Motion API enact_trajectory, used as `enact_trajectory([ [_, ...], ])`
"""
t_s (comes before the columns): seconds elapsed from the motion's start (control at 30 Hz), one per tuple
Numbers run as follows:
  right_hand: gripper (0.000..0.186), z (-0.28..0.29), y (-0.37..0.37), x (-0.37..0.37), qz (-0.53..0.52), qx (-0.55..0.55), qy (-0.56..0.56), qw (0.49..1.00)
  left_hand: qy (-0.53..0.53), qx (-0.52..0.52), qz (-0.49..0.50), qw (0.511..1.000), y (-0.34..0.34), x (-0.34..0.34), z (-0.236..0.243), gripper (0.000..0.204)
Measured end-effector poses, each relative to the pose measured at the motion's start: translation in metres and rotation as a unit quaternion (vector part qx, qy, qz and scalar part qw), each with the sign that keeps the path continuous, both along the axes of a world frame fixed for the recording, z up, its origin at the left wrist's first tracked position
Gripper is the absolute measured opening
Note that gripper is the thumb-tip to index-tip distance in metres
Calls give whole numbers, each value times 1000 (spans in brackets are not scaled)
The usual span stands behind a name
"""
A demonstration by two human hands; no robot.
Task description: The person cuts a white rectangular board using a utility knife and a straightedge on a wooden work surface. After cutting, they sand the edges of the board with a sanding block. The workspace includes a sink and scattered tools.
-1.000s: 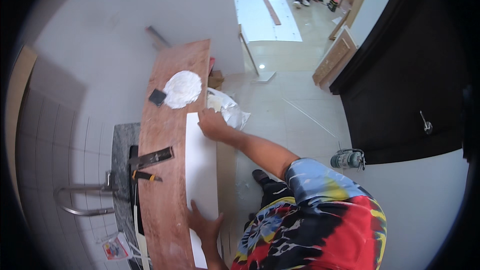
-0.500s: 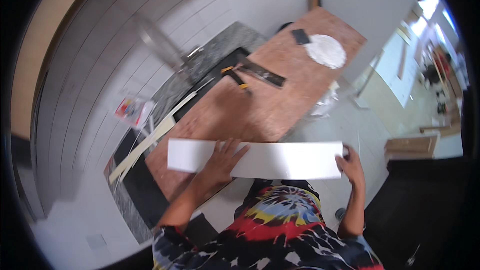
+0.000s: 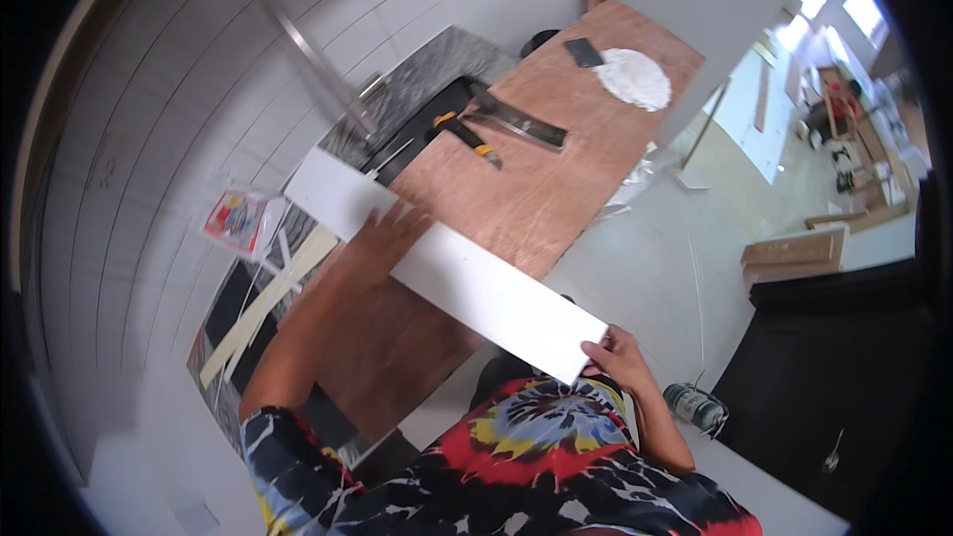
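Observation:
A long white board (image 3: 486, 288) lies slantwise across the reddish plywood sheet (image 3: 556, 199), its far-left end over the dark sink area. My left hand (image 3: 382, 243) rests flat on top of it, fingers spread. At the near-right end, my right hand (image 3: 617, 359) grips the edge, thumb above and fingers partly hidden below. Farther up the plywood lie a yellow-and-black utility knife (image 3: 469, 137) and a dark, flat metal tool (image 3: 521, 124), whose exact kind I cannot tell.
A round white piece (image 3: 635, 79) and a small dark pad (image 3: 584, 53) sit at the plywood's far end. Left are a faucet (image 3: 328, 69), a plastic packet (image 3: 236, 223) and cream strips (image 3: 263, 313). A corded cylindrical object (image 3: 695, 407) stands on the floor beside a dark surface (image 3: 794, 387).
The white board has turned from crosswise to slanting, its left end swinging away over the plywood and its right end coming nearer my body. Both hands moved along with it.

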State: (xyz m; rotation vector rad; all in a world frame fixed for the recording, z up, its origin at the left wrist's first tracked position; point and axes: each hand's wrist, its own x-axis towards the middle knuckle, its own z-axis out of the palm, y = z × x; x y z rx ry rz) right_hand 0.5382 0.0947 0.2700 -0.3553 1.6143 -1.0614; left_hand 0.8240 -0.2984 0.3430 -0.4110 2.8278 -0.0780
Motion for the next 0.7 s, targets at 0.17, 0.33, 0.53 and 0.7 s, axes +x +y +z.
enact_trajectory([
  [0.17, 50, 31, -41, -37, 295, 88, 357, 882, 106, 96, 117, 983, 27, -5, -18, 92],
  [0.33, 39, 81, -179, -92, 74, -103, 446, 886, 342, 172, 162, 909, 126, -39, -38, 55],
  [0.53, 49, 6, -373, -125, 178, -156, 547, 803, 369, 168, 178, 897, 161, -131, -81, 42],
  [0.7, 45, -11, -380, -129, 140, -80, 564, 810, 353, 167, 140, 910, 154, -127, -89, 28],
])
